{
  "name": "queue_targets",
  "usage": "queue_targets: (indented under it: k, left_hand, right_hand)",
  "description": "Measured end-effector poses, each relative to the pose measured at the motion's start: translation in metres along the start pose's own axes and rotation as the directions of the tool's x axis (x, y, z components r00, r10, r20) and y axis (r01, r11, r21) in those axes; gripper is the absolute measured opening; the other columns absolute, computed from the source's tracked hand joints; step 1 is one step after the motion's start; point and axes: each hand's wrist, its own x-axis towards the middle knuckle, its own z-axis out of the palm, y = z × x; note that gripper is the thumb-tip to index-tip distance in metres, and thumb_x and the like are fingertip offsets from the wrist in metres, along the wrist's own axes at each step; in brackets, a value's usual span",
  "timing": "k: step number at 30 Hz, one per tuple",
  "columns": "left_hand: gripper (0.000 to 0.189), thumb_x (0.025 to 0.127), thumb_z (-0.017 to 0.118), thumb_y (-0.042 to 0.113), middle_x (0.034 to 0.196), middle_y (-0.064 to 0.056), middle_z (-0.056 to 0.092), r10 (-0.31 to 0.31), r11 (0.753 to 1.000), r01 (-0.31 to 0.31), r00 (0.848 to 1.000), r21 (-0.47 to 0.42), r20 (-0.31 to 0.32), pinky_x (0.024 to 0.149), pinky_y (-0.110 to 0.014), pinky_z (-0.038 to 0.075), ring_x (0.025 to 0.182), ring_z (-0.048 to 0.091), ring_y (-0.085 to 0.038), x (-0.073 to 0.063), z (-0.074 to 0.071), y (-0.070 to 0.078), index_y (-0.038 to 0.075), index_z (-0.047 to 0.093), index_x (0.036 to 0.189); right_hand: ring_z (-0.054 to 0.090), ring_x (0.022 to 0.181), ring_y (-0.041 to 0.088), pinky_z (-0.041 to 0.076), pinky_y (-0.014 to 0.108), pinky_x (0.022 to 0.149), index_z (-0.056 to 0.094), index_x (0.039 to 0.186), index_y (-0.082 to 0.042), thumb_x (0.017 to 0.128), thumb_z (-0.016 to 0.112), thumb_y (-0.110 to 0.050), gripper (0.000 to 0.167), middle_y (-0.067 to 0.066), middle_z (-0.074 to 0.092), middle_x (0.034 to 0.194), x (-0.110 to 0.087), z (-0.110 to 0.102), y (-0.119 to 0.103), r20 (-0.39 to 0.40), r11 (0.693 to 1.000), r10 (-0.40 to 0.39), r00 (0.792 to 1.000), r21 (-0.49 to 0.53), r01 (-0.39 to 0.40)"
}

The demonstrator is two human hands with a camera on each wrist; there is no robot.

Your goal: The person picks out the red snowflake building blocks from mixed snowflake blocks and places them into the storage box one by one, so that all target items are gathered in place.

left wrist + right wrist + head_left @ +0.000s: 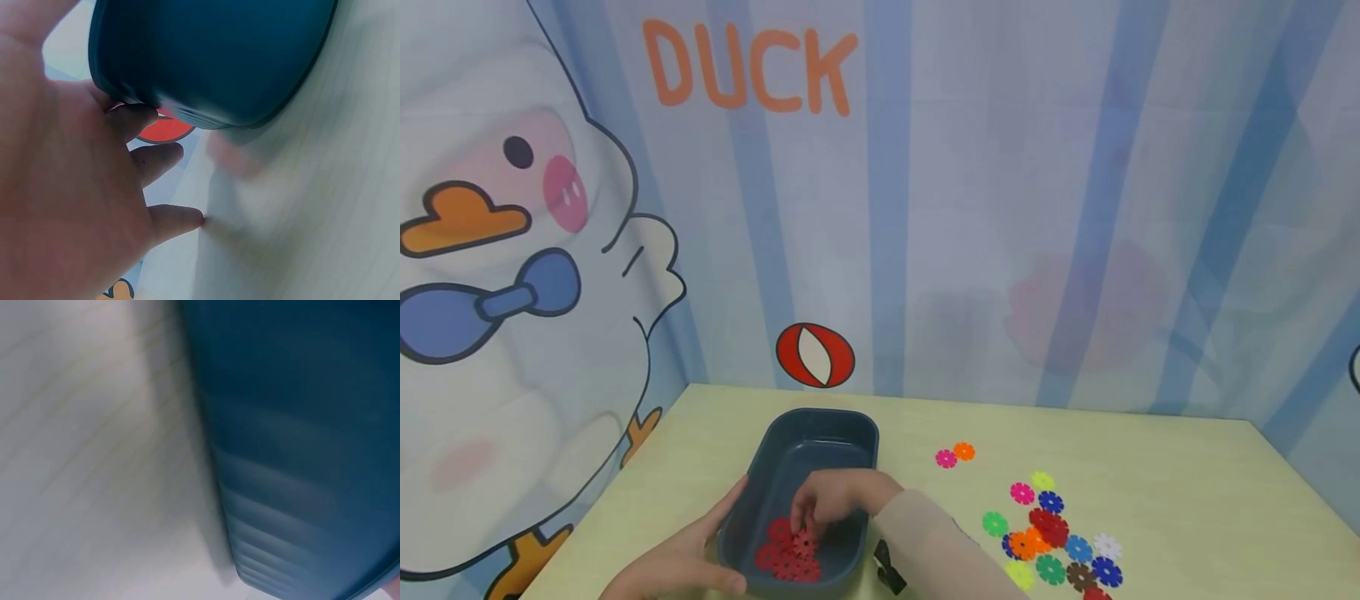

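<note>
Red discs (786, 567), thin and notched like small flowers, in a low pile at the near end of a deep dark-blue tray (767, 492), smooth, with rounded corners and outside ribs. Just at this pile, the right hand (831, 500) with bent fingers; cannot tell whether pinching a disc. Against the left wall, the left hand (681, 562), unclenched, fingers nearly straight. Rightward, many-coloured loose discs (1051, 570) on a pale, wood-grained table (1195, 500); behind, a striped cloth (992, 167).

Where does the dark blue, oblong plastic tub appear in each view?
Head: bottom, left of centre, the dark blue, oblong plastic tub, seen from above.
Left wrist: top centre, outer wall.
Right wrist: right half, outer wall.
Shared landmark: the pale wood-grain tabletop.
</note>
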Motion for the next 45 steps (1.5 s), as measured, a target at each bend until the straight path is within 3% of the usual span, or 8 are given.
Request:
queue_targets:
  k: [10,14,20,24,30,36,45]
  left_hand:
    - [0.112,0.085,0.073,0.040,0.160,-0.018,-0.013,0.000,1.000,0.000,1.000,-0.013,0.003,0.108,-0.071,0.010,0.142,-0.009,-0.047,0.000,0.001,0.002,0.018,-0.011,0.155]
    - [0.113,0.084,0.073,0.043,0.160,-0.019,-0.013,-0.007,1.000,0.007,1.000,-0.017,0.001,0.107,-0.071,0.011,0.142,-0.007,-0.047,-0.001,0.001,0.002,0.018,-0.011,0.155]
    - [0.113,0.084,0.073,0.044,0.160,-0.018,-0.012,-0.023,1.000,0.023,1.000,-0.001,-0.009,0.107,-0.071,0.011,0.143,-0.005,-0.046,-0.002,0.000,0.003,0.019,-0.011,0.155]
    - [0.115,0.083,0.073,0.045,0.160,-0.019,-0.012,-0.014,1.000,0.015,1.000,0.014,-0.016,0.107,-0.071,0.012,0.143,-0.004,-0.047,-0.003,0.000,0.003,0.017,-0.012,0.155]
    - [0.114,0.084,0.072,0.045,0.160,-0.018,-0.013,-0.036,0.999,0.036,0.999,-0.038,-0.005,0.108,-0.070,0.011,0.143,-0.007,-0.047,0.000,0.001,0.002,0.018,-0.013,0.155]
    - [0.114,0.084,0.073,0.046,0.160,-0.019,-0.013,-0.053,0.998,0.053,0.999,-0.041,-0.010,0.107,-0.072,0.010,0.143,-0.009,-0.047,0.001,0.002,0.002,0.019,-0.012,0.155]
    - [0.114,0.083,0.072,0.047,0.160,-0.020,-0.013,-0.059,0.998,0.059,0.998,-0.019,-0.018,0.106,-0.072,0.011,0.142,-0.009,-0.048,0.001,0.002,0.002,0.018,-0.012,0.155]
  right_hand:
    - [0.053,0.064,0.007,0.046,0.020,0.060,0.069,0.090,-0.011,0.084,0.066,0.003,0.016,-0.001,0.062,0.073,0.000,0.000,0.000,-0.027,0.999,0.002,1.000,-0.049,-0.003]
    - [0.055,0.065,0.006,0.048,0.019,0.062,0.069,0.095,-0.010,0.083,0.068,0.003,0.017,-0.002,0.063,0.074,-0.001,-0.003,0.001,-0.072,0.998,-0.063,0.995,-0.034,0.061]
    - [0.057,0.074,0.002,0.049,0.018,0.068,0.070,0.101,-0.011,0.082,0.073,-0.003,0.021,-0.004,0.065,0.082,-0.014,-0.013,0.002,-0.169,0.986,-0.168,0.971,-0.010,0.169]
    - [0.058,0.078,0.002,0.049,0.018,0.072,0.069,0.106,-0.008,0.085,0.073,-0.006,0.022,-0.002,0.064,0.087,-0.030,-0.020,0.004,-0.211,0.976,-0.198,0.957,0.046,0.212]
    - [0.058,0.080,0.003,0.050,0.018,0.075,0.066,0.108,-0.003,0.087,0.071,-0.007,0.022,0.000,0.064,0.090,-0.066,-0.025,0.014,-0.236,0.954,-0.238,0.942,0.126,0.273]
    - [0.058,0.084,0.002,0.051,0.021,0.078,0.065,0.110,-0.003,0.090,0.067,-0.011,0.022,0.008,0.066,0.098,-0.108,-0.026,0.032,-0.238,0.934,-0.294,0.926,0.132,0.331]
    - [0.059,0.088,0.010,0.052,0.026,0.080,0.064,0.110,-0.009,0.092,0.066,-0.016,0.019,-0.001,0.062,0.100,-0.164,-0.027,0.074,-0.307,0.956,-0.204,0.929,0.141,0.257]
